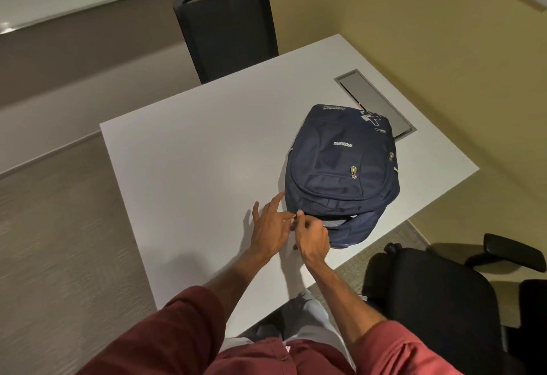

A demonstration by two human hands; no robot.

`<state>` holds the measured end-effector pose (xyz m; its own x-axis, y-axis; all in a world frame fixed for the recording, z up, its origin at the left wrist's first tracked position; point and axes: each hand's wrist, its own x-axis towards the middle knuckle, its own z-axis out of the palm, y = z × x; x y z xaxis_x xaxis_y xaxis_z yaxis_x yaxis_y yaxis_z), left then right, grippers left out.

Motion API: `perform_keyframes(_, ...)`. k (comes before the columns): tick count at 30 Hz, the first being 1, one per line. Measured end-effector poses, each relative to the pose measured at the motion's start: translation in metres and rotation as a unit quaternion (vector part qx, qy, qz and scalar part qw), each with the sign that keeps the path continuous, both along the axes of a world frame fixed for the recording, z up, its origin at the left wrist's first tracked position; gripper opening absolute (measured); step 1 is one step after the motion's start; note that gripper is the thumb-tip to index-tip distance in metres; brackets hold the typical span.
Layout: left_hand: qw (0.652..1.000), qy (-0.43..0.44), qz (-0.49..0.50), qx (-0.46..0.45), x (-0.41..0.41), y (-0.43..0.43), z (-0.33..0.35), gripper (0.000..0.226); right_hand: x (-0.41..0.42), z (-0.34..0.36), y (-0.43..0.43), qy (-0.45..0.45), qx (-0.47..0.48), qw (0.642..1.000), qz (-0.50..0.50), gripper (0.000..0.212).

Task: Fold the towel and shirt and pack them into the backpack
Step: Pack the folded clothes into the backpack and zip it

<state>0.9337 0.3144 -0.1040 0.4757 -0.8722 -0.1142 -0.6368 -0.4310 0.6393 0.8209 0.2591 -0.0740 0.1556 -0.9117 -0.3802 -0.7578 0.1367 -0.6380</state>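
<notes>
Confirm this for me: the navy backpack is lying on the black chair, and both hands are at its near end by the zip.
One thing is wrong: the head view shows the navy backpack lying on the white table. The rest stands: the left hand and right hand are both at its near end by the zip.

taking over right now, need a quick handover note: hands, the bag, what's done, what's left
The left hand is spread beside the backpack at its near end, gripping nothing.
The right hand seems to pinch the zipper pull there.
The backpack lies flat on the table, main zip partly open.
Towel and shirt are not in view; probably inside, unconfirmed.
Left: check them, then run the zip shut.
</notes>
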Motion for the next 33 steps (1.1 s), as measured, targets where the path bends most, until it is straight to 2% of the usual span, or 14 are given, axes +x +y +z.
perform_keyframes(4,0.999,-0.030,-0.036,-0.001,0.004,0.002,0.000,0.024,0.011,0.010,-0.012,-0.036,0.039,0.998,-0.039,0.052)
perform_keyframes(6,0.993,-0.092,-0.066,-0.009,0.008,0.004,0.003,0.026,0.012,0.009,-0.017,-0.019,0.044,0.998,-0.050,0.046)
perform_keyframes(8,0.986,-0.140,-0.086,-0.005,0.012,0.003,0.004,0.041,0.012,0.010,-0.017,0.007,0.028,0.999,-0.041,0.038)
perform_keyframes(11,0.982,-0.138,-0.124,-0.025,0.019,-0.005,0.002,0.069,0.008,0.013,-0.013,0.071,-0.043,0.996,0.012,0.025)
perform_keyframes(15,0.974,-0.157,-0.159,-0.027,0.020,-0.021,0.010,0.077,-0.002,0.006,-0.015,0.117,-0.121,0.982,0.091,0.024)
perform_keyframes(18,0.954,-0.218,-0.205,-0.017,0.017,-0.035,0.017,0.058,-0.006,0.002,-0.021,0.129,-0.148,0.973,0.120,0.026)
perform_keyframes(20,0.945,-0.247,-0.212,-0.017,0.017,-0.043,0.016,0.043,-0.007,0.002,-0.022,0.137,-0.166,0.966,0.141,0.029)
perform_keyframes(22,0.942,-0.262,-0.210,0.000,0.018,-0.048,0.020,0.037,-0.008,0.003,-0.023,0.141,-0.185,0.961,0.150,0.032)
perform_keyframes(26,0.928,-0.292,-0.231,0.027,0.024,-0.052,0.022,0.043,-0.012,0.007,-0.026,0.147,-0.211,0.951,0.172,0.034)
perform_keyframes(33,0.931,-0.299,-0.208,0.023,0.030,-0.045,0.028,0.042,-0.032,0.017,-0.025,0.162,-0.228,0.941,0.189,0.026)
